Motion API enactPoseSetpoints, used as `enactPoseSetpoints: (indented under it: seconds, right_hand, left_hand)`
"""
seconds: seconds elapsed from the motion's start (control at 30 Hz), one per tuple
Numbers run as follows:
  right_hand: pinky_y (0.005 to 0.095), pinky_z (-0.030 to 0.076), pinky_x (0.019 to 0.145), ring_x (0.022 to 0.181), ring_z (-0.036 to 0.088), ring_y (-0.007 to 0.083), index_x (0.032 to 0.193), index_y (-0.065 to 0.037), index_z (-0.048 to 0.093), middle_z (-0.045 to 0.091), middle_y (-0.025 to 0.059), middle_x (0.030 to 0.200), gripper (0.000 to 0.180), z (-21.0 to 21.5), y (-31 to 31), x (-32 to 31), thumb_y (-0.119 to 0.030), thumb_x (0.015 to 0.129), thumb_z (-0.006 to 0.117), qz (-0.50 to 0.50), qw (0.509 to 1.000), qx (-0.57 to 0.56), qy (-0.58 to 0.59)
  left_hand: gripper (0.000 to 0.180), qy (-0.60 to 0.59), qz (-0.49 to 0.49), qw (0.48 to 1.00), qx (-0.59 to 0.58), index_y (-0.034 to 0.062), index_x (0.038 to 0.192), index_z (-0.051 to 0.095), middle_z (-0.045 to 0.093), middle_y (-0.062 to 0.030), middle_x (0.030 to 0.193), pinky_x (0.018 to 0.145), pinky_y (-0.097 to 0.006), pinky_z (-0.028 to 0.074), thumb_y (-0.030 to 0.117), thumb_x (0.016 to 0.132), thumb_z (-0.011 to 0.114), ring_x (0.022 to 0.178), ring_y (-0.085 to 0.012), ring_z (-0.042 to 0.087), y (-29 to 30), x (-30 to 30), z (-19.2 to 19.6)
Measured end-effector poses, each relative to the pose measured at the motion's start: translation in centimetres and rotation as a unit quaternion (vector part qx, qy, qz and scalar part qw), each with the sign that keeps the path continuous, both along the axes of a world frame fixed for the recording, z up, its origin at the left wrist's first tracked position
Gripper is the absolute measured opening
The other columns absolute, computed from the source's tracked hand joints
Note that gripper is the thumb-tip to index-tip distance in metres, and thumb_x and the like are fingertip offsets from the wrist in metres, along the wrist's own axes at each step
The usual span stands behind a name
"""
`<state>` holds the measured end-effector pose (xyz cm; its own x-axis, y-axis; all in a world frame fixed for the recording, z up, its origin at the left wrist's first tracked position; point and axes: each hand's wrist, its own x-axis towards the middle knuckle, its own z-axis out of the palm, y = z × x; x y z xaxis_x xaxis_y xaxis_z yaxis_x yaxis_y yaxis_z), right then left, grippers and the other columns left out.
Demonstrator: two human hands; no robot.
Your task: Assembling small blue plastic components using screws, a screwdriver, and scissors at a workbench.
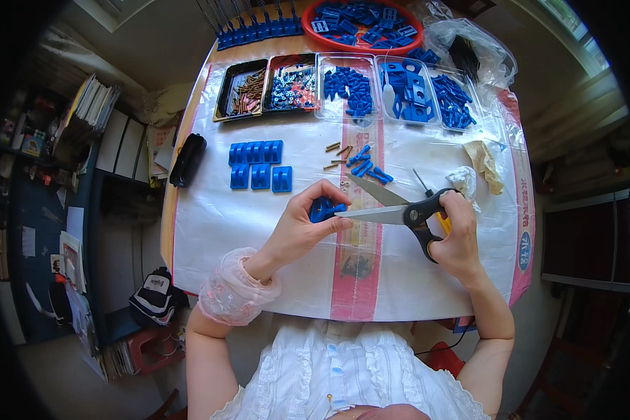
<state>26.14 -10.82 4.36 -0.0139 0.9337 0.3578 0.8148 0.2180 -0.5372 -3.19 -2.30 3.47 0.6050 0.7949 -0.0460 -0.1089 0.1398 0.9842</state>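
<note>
My left hand (297, 220) is closed around a small blue plastic part (323, 208), its fingers hiding some of it. In my right hand (456, 231) are black-handled scissors (381, 212), held by their loops with the blades spread apart. The lower blade's tip reaches the blue part at my left fingertips. Just beyond the blades lie several loose blue plugs (362, 166) and a few brass-coloured screws (334, 148). A screwdriver (422, 182) with a yellow handle lies partly hidden behind the scissors and my right hand. To the left, several blue brackets (255, 152) stand in two rows.
Along the back stand trays of screws (248, 91), small metal hardware (294, 84), and blue parts (350, 87). Behind them is a red basin (360, 45) of blue pieces. A black case (187, 161) lies at the left edge; crumpled paper (484, 166) lies at right.
</note>
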Motion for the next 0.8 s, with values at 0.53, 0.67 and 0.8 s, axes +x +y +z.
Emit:
enactPoseSetpoints:
  seconds: [0.53,0.67,0.8]
  right_hand:
    - [0.0431,0.040,0.077,0.084,0.052,0.0367,0.096,-0.001,0.053,0.053,0.0153,0.089,0.042,0.09,0.03,0.04,0.001,0.060,0.074,0.011,1.000,-0.002,-0.004]
    - [0.0422,0.040,0.076,0.083,0.052,0.0356,0.094,-0.002,0.053,0.051,0.0143,0.087,0.040,0.06,0.09,-0.15,-0.001,0.061,0.076,0.014,1.000,0.010,0.006]
    - [0.0411,0.039,0.075,0.081,0.051,0.0344,0.092,-0.003,0.052,0.051,0.0134,0.086,0.039,0.30,0.11,-0.17,-0.002,0.062,0.077,0.011,1.000,-0.002,0.007]
  left_hand:
    - [0.025,-0.008,-0.012,1.000,0.023,0.0050,0.102,0.060,0.059,-0.0010,0.103,0.087,-0.022,0.046,0.016,0.092,0.080,0.096,-0.0072,0.055,-0.02,0.02,-0.16]
    - [0.025,-0.028,-0.041,0.998,-0.035,0.0057,0.102,0.060,0.058,-0.0003,0.102,0.086,-0.022,0.046,0.017,0.093,0.080,0.095,-0.0068,0.055,0.01,-0.13,-0.01]
    - [0.024,-0.033,-0.027,0.999,-0.024,0.0040,0.106,0.063,0.061,0.0035,0.100,0.080,-0.018,0.046,0.013,0.093,0.080,0.089,-0.0026,0.055,-0.04,-0.06,-0.66]
